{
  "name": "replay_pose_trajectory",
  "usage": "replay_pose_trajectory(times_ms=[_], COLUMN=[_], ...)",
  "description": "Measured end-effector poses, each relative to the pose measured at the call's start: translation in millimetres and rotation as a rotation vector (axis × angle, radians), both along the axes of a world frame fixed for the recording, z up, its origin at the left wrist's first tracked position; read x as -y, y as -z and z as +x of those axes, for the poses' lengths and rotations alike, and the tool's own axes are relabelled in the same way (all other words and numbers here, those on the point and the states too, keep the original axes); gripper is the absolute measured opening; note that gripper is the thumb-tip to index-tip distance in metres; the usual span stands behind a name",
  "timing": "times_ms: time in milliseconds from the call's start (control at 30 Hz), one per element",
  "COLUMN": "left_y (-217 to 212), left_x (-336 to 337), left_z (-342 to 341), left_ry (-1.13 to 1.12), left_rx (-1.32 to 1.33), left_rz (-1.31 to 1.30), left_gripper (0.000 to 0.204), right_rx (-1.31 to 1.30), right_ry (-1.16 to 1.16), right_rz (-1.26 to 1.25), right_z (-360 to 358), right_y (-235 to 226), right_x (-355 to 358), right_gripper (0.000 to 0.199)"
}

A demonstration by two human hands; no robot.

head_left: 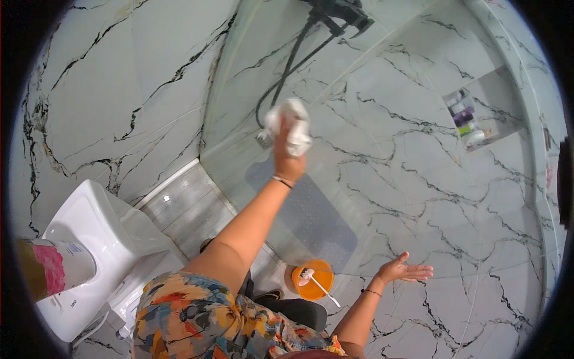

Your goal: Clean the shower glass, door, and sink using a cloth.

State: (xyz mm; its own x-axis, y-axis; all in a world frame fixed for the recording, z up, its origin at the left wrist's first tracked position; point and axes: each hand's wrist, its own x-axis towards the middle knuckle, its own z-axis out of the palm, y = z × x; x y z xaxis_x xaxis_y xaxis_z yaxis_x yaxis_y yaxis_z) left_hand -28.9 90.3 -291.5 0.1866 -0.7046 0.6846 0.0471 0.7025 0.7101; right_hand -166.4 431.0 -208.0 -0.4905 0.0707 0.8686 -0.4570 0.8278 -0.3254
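My left hand [287, 157] reaches up the middle of the view with a crumpled white cloth [297, 128] gripped in it. The cloth is blurred by motion and lies against or close to a clear glass shower panel [353, 149]; I cannot tell how firmly it touches. Low on the right, my right hand [405, 270] is held out with its fingers stretched and nothing in it. It is near the glass's lower edge; contact cannot be made out.
Behind the glass are a grey bath mat [305, 215], a black shower fitting with hose [335, 17] and a wall niche [487, 110] with several bottles. An orange bucket [315, 281] holding a white-handled brush stands below. At left is a white toilet [98, 209] with a can [60, 268] on it.
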Motion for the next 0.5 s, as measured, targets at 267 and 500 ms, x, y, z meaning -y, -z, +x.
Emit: replay_pose_trajectory(times_ms=[267,500], left_y=[172.8,37.7], left_x=[-45.2,-187.5], left_z=[51.2,40.0], left_ry=[0.349,1.364], left_rx=[-0.086,-0.337], left_rz=[1.296,0.897], left_gripper=[0.063,0.080], right_rx=[0.065,0.669], right_ry=[-0.248,-1.217], right_rz=[0.094,0.191], right_z=[30.1,134.9], right_y=[15.0,79.5], right_x=[23.0,101.7], right_gripper=[0.092,0.065])
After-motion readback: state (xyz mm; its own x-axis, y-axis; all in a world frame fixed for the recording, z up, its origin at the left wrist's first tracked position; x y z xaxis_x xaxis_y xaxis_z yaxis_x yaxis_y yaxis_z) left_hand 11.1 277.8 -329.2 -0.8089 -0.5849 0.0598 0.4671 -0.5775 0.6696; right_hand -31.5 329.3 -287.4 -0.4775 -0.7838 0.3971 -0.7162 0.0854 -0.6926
